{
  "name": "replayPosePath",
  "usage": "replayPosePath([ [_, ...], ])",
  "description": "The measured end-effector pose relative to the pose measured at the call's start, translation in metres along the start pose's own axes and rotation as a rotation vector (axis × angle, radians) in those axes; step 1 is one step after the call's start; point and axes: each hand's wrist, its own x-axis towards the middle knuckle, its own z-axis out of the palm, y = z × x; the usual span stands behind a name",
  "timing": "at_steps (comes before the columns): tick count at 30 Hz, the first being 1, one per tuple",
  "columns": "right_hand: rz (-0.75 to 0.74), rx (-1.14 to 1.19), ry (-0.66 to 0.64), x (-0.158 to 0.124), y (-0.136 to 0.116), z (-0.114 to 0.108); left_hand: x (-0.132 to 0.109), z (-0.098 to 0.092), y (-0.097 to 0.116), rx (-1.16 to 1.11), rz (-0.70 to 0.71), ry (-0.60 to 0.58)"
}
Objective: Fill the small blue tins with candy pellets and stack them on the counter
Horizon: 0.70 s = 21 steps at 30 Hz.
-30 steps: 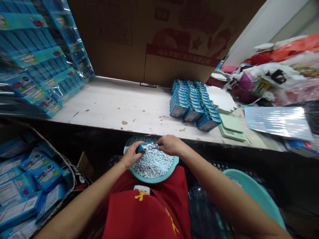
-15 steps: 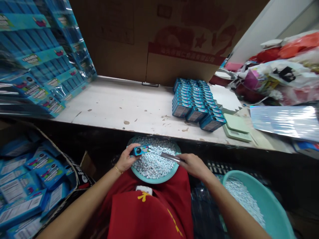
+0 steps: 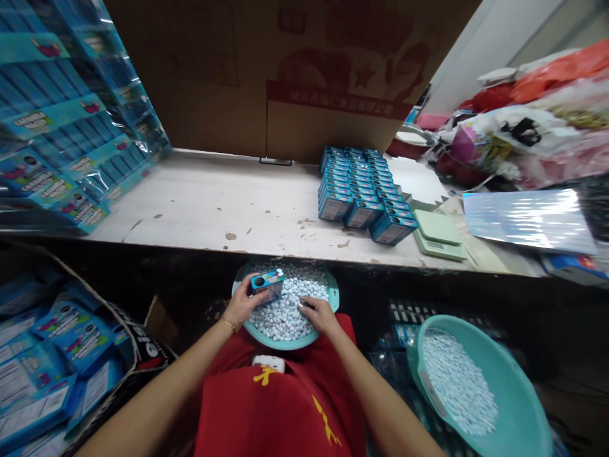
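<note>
My left hand is closed around a small blue candy box, tilted over the left part of a teal basin. White candies show at the box's right end. The basin rests at my lap, full of small pale blue and white candies. Over the basin's right side, my right hand has its fingers down at the candies, closed on a narrow metal scoop. Most of the scoop is hidden by the fingers and candies.
Rows of blue boxes stand on the white table, beside a pale green scale. A second teal basin holds candies at right. A carton of blue boxes is at left; wrapped display packs rise behind it.
My right hand has moved left and inward with the metal scoop, down to the candies. The box in my left hand has tilted, its right end higher. The view has shifted slightly.
</note>
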Motion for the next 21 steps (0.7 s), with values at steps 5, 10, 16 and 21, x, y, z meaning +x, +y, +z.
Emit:
replayPosePath([
  [5,-0.044,0.086,-0.046,-0.015,-0.015,-0.039,-0.003,-0.022,0.013,0.087,0.040,0.000],
  [10,-0.139,0.034,-0.121,-0.024,-0.065,-0.079,-0.004,-0.018,0.013,0.202,0.105,-0.024],
  [16,-0.125,-0.505,-0.223,-0.013,-0.143,-0.090,-0.006,-0.006,0.015,0.299,0.217,-0.050],
  [21,-0.121,-0.876,-0.231,-0.006,-0.189,-0.074,-0.008,-0.006,0.016,0.344,0.279,-0.047],
])
